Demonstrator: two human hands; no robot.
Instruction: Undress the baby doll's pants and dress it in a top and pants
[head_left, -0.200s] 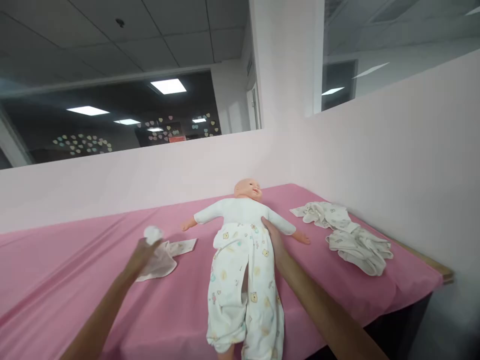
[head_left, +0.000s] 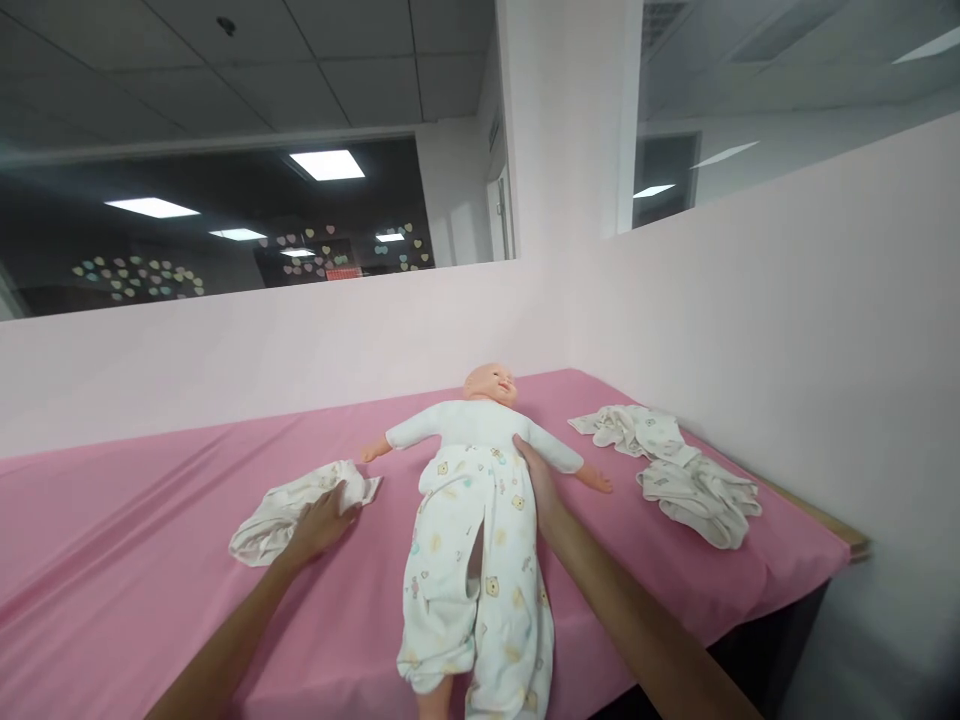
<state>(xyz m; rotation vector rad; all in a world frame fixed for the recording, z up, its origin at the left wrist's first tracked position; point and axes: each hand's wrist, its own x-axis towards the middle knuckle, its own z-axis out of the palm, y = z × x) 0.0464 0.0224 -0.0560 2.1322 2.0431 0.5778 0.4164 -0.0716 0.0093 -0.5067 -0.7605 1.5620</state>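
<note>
A baby doll (head_left: 480,422) lies on its back, head toward the wall. It has a white long-sleeved body and patterned baby trousers (head_left: 510,560) with bears on them; one bare foot end shows below a cuff. My right hand (head_left: 538,475) grips the doll's side at the waistband, thumb on top and the other fingers mostly hidden. To the left, my left hand (head_left: 324,522) rests low on a bunched white baby garment (head_left: 274,515), its fingers curled into the cloth. A sleeve-like end of that garment points toward the doll.
Pink sheeting (head_left: 150,500) covers the table. Crumpled white baby clothes (head_left: 701,490) lie on the right side near the side wall (head_left: 787,300). A pale back wall (head_left: 300,350) with a window above it bounds the far edge.
My left hand has come down and slightly right with the white cloth, which now lies bunched farther left. My right hand stays at the doll's waist. The view has shifted slightly.
</note>
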